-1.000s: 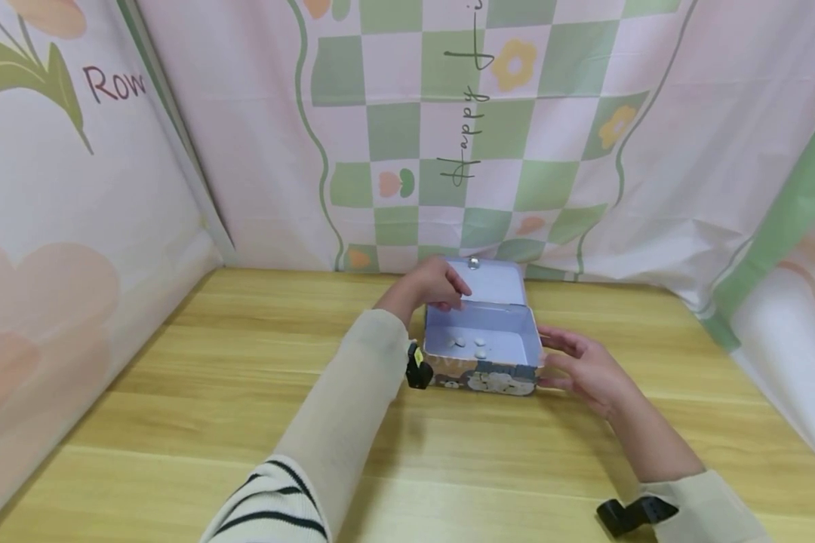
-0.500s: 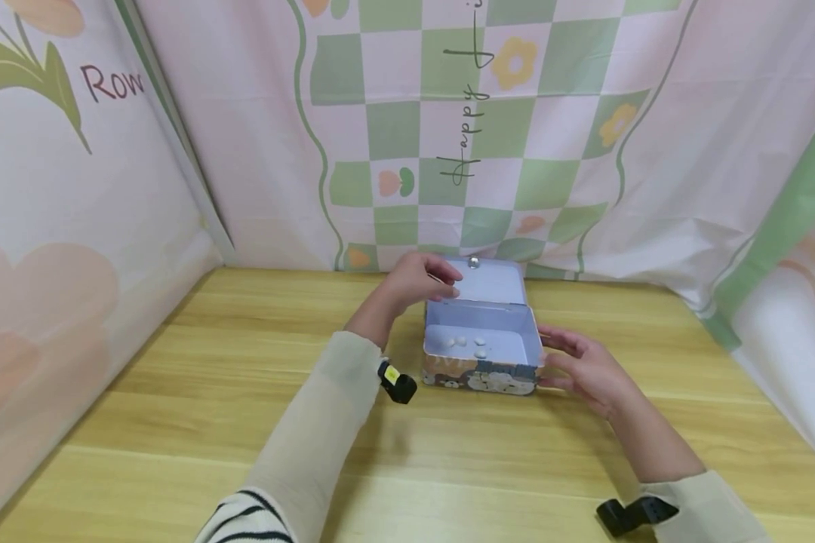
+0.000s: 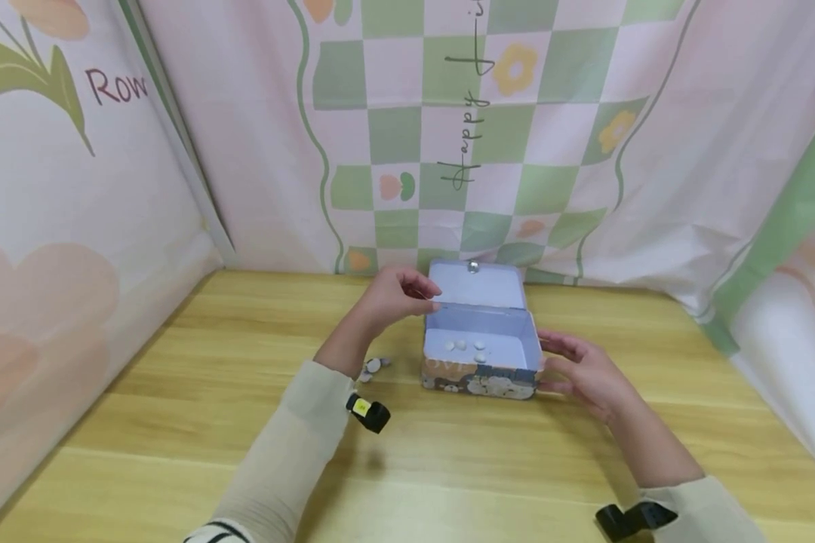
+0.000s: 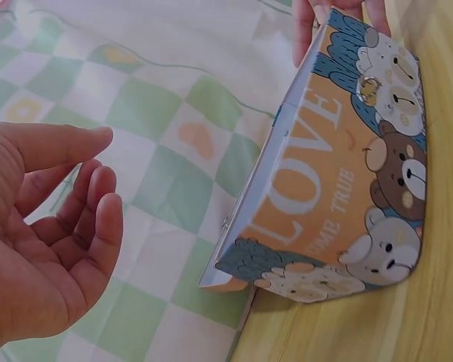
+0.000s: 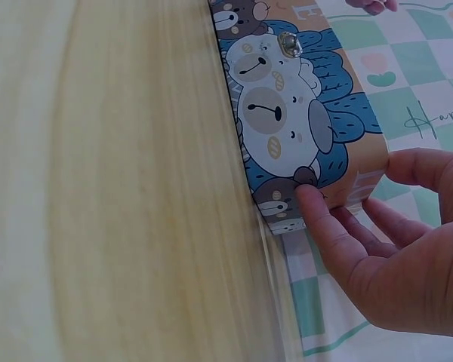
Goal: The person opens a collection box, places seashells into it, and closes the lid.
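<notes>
A hinged tin box [image 3: 478,379] with printed bears and the word LOVE stands on the table, its lid [image 3: 478,285] raised at the back. Several small whitish round pieces [image 3: 479,345] lie on its pale inner floor. My left hand [image 3: 397,298] hovers by the tin's back left corner with loosely curved fingers; the left wrist view shows nothing between thumb and fingertips. At the tin's right side, my right hand [image 3: 587,373] touches the wall, with fingertips [image 5: 308,194] spread along it. Several more whitish round pieces [image 3: 373,365] lie on the table near my left wrist.
The wooden table [image 3: 482,483] ends against a patterned cloth backdrop [image 3: 448,136] right behind the tin. Cloth walls also enclose the left and right sides. A metal clasp knob [image 3: 473,267] sits on the lid's edge.
My left hand has moved left from over the tin to beside its lid, uncovering the round pieces on the table. My right hand and the tin stay in place.
</notes>
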A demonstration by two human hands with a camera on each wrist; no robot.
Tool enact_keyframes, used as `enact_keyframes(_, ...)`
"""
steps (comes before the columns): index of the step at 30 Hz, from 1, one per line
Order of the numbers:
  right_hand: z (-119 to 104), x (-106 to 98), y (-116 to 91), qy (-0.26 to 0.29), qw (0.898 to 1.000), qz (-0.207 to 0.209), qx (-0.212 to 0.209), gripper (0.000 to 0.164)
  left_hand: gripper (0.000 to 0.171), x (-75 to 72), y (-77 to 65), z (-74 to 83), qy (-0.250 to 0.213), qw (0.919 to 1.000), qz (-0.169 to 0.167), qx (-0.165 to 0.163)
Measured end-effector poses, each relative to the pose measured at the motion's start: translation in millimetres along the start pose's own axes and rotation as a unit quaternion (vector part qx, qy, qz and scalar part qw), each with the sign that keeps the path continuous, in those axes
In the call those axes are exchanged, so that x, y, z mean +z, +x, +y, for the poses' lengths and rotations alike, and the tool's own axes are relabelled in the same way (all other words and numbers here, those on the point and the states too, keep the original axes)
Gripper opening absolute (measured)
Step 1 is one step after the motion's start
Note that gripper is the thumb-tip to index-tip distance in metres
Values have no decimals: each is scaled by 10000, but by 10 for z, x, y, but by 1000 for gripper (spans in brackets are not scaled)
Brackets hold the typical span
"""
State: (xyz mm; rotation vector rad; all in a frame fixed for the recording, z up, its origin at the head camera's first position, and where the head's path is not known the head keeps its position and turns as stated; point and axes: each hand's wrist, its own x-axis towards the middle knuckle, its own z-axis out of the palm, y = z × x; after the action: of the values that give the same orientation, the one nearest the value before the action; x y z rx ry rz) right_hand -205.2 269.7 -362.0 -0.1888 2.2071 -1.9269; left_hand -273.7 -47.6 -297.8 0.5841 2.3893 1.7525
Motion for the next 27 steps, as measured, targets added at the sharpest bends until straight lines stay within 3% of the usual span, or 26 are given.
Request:
enact_keyframes(8,13,0,-2,-6,10000,15,-8,62,12,-75,-168,-72,-130,9995,156,228)
enact_keyframes(17,16,-4,-7,-28,10000,39,10,62,11,-230,-363,-185,-133,9990,414,-109)
enact_keyframes(27,17,2,-16,-3,10000,17,34,62,14,-386,-486,-397,63,9974,567,-437)
